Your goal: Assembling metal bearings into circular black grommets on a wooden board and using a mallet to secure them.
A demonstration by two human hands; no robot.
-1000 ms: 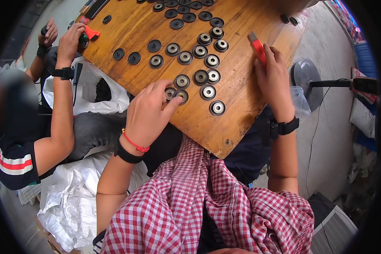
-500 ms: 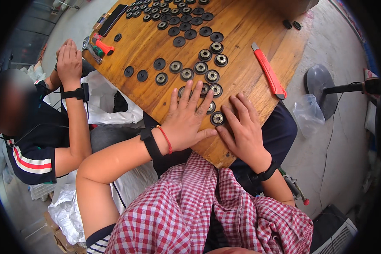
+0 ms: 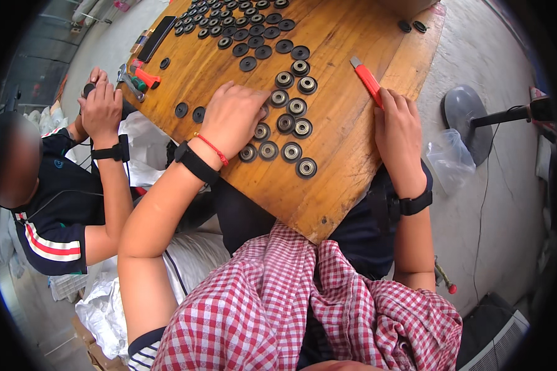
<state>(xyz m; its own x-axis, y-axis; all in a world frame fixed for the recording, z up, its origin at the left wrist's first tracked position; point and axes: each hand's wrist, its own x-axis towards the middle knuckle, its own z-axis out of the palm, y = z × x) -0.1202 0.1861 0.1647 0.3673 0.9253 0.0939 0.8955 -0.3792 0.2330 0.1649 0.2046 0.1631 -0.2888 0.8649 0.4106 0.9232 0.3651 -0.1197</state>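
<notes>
My left hand [image 3: 234, 117] is bent over the wooden table among small black wheels, its fingers curled down and their tips hidden. A black wheel with a metal bearing [image 3: 262, 131] lies by its fingertips, and another is partly covered by them. To the right, my right hand [image 3: 400, 133] is closed over the handle of a red utility knife [image 3: 367, 80], whose blade points away from me. Between my hands several bearing wheels [image 3: 296, 107] lie flat in a loose group. The nearest one [image 3: 306, 167] lies toward the table's corner.
More black wheels [image 3: 255, 41] spread across the far part of the wooden table [image 3: 346, 154]. Red-handled cutter [image 3: 145, 75] and wrench [image 3: 130, 83] lie at the left edge. A co-worker's hand [image 3: 102, 108] is left of the table. A stand [image 3: 461, 114] and plastic bag [image 3: 452, 154] are at right.
My hands have moved apart. The left went up and left over the wheels; the right moved right and up onto the utility knife. The nearer wheels are now uncovered.
</notes>
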